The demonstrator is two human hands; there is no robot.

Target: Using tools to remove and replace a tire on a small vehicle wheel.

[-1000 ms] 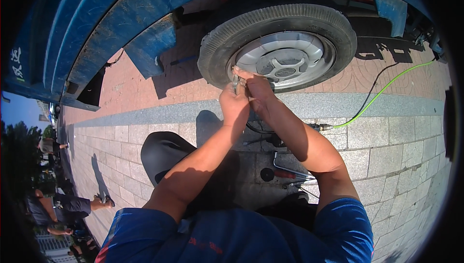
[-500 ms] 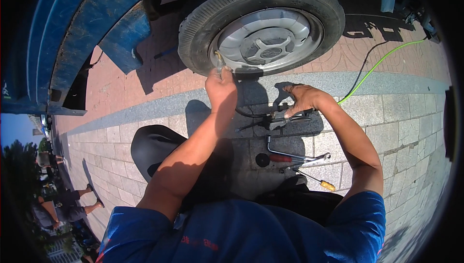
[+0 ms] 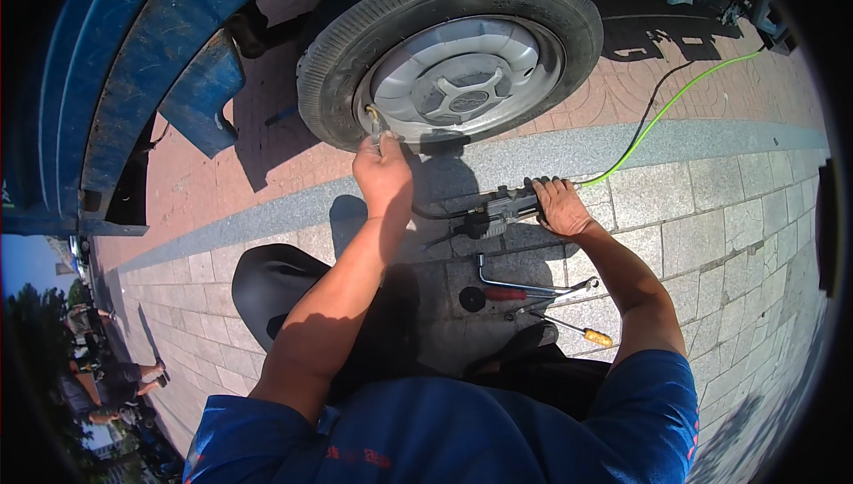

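Observation:
My left hand (image 3: 382, 173) grips a metal hose fitting (image 3: 377, 126) at the brassy valve stem on the lower left of the silver rim (image 3: 458, 66) inside a black tire (image 3: 329, 53). My right hand (image 3: 558, 208) is wrapped over the right end of a dark metal inflator tool (image 3: 498, 216) lying on the paving. A black hose runs from the tool toward my left hand, and a green hose (image 3: 675, 100) leads off to the upper right.
A blue vehicle body (image 3: 142, 48) surrounds the tire above and left. A bent wrench (image 3: 482, 266), a red-handled tool (image 3: 505, 294), a black round piece (image 3: 471, 300) and a yellow-handled screwdriver (image 3: 597, 338) lie by my knees. Other people (image 3: 124, 377) are at the far left.
My right hand left the fitting by the valve, moved right and down, and closed over the inflator tool. My left hand stays at the valve. The view shifted slightly.

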